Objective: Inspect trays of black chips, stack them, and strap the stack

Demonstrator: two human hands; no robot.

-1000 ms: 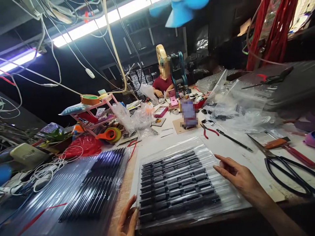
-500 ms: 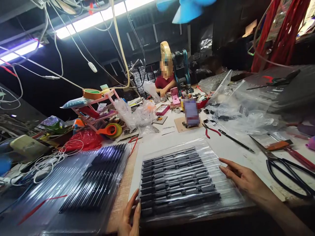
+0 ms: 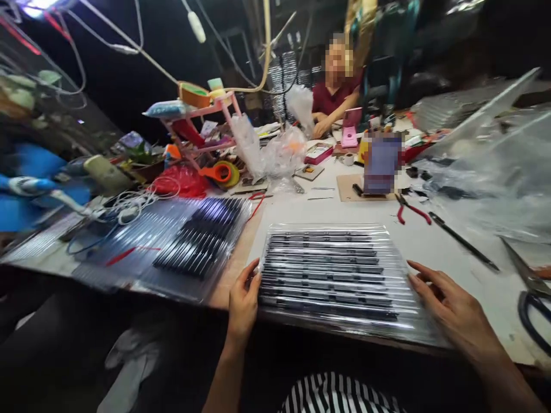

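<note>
A clear ribbed plastic tray (image 3: 399,287) lies at the front edge of the table, with rows of black strip-like parts (image 3: 322,272) in its grooves. Its left edge is pinched between the thumb and fingers of my left hand (image 3: 243,298). On the opposite edge, my right hand (image 3: 456,312) grips with its fingertips; its thumb is partly hidden. Left of it rests another ribbed plastic tray (image 3: 142,226), holding long black strips (image 3: 206,238) and a thin red strip (image 3: 121,256) on top.
Red-handled pliers (image 3: 411,210), a black pen-like tool (image 3: 462,241) and large scissors (image 3: 531,287) lie to the right. Behind are a blurred upright device (image 3: 382,166), plastic bags (image 3: 284,152) and a pink rack (image 3: 200,129). A person in a dark red top (image 3: 329,100) sits across the table.
My view has tilted down and turned left, so my lap and striped clothing now show. Both hands keep their places on the tray's edges.
</note>
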